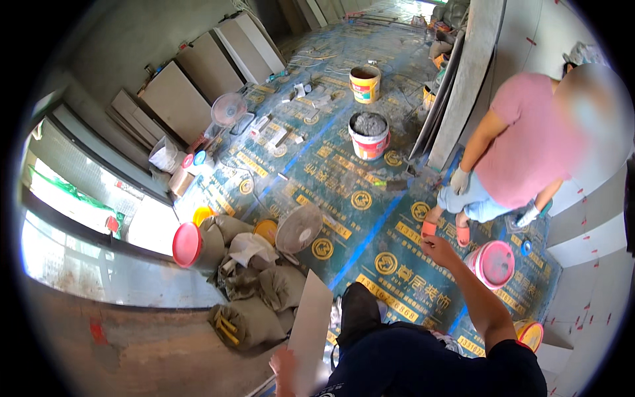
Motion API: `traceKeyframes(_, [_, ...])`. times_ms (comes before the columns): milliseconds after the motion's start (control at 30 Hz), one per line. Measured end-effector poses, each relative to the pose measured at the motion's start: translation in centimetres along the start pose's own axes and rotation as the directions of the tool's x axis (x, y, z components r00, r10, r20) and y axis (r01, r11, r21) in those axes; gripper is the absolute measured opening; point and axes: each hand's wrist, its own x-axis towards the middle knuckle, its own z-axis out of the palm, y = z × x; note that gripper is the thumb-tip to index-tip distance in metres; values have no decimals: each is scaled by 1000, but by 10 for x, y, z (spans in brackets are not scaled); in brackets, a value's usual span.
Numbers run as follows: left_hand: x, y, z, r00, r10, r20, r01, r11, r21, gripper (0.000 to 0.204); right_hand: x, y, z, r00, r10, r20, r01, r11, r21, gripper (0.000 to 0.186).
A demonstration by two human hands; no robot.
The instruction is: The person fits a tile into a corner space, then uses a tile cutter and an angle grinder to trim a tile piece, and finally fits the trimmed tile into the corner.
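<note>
Head view: left hand point(283, 365) clasps a grey tile point(309, 331) by its lower edge, right hand point(438, 250) empty and half-curled; gripped so low, the tile could tip sideways.

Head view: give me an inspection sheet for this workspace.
Surface: floor under blue printed protective sheeting.
Job's things: grey tile, gripped at its lower edge by left hand.
Clutter: mortar bucket, yellow bucket, pink-lidded pail, filled sacks, two fans.
Hands: right hand raised, empty, fingers loosely curled.
Cables: thin cords on the floor by the far fan.
Surroundings: crouching person in pink shirt; tiled wall.
</note>
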Motion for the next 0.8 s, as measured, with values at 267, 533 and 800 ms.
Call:
traceKeyframes(267, [150, 73, -140, 996, 78, -49, -78, 997, -3, 23, 210, -41, 17, 990, -59, 126, 46, 993, 106, 28])
traceKeyframes(533, [366, 66, -195, 816, 514, -264, -446, 851, 276, 13, 251, 140, 23, 950, 281, 134, -191, 868, -459, 29])
traceKeyframes(800, [517, 74, -327, 706, 645, -293, -403, 706, 583, 13, 367, 76, 91, 409, 828, 383, -865, 218, 453, 18])
